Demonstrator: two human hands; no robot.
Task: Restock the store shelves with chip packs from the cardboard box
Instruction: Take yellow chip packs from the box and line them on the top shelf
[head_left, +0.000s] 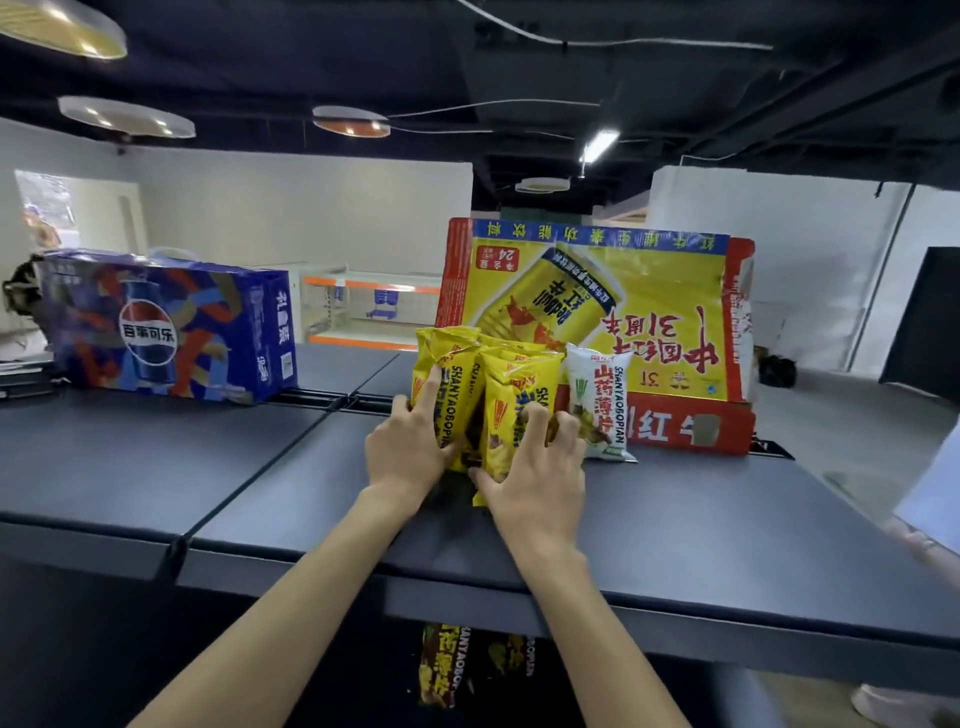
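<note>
Several yellow chip packs (457, 364) stand upright on the dark top shelf (701, 519), in front of a yellow and red cardboard box (675, 312). My left hand (408, 447) presses against the left packs, its index finger laid up one pack. My right hand (535, 467) grips the front yellow pack (514, 384) at its lower part. A white chip pack (602, 405) stands just right of the yellow ones, touching the box. More packs (441, 670) show dimly on the shelf level below.
A blue Pepsi gift carton (171, 327) stands at the left on the shelf top. Orange-edged shelving (374, 312) is in the background. Another person's sleeve and hand (930, 514) are at the right edge, with a shoe (883, 701) below.
</note>
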